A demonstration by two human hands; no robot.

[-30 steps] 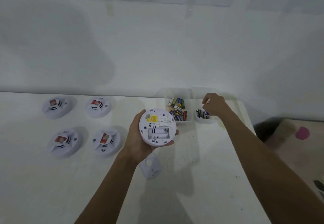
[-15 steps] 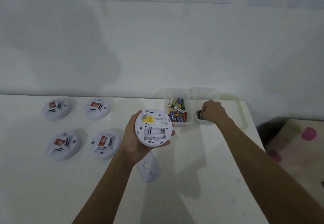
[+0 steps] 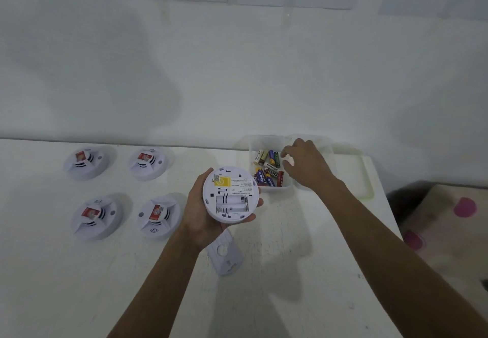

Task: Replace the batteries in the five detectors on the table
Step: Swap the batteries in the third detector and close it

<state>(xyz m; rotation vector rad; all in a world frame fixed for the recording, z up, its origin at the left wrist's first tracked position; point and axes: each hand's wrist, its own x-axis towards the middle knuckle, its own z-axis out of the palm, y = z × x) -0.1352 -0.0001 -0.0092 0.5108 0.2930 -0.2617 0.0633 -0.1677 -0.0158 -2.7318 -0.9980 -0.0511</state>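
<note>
At tabletop (image 3: pixel 79 285) centre, the left hand (image 3: pixel 203 210) holds the detector (image 3: pixel 229 195) up off the surface, back side facing the camera. Grip is wrapped round its rim: thumb at the 10 o'clock edge, fingertips at 3 to 5 o'clock. Battery bay is uncovered with bare slots showing, and a yellow sticker sits at 12 o'clock of the bay.

The loose cover plate (image 3: pixel 225 254) lies flat on the tabletop at 6 o'clock of the held detector, just beside the left wrist.

Four other detectors (image 3: pixel 96 216) sit face up in a two-by-two block at 9 o'clock, well apart from the hand, each with a red label.

At 2 o'clock, the clear bin (image 3: pixel 274 191) holds mixed batteries (image 3: pixel 268 171). The right hand (image 3: pixel 306 166) is over that bin's 3 o'clock wall, fingers curled down. Cannot tell if its grip has a battery. A second clear bin (image 3: pixel 323 147) is mostly hidden under that hand. A flat lid (image 3: pixel 367 173) lies at 3 o'clock of the bins.
</note>
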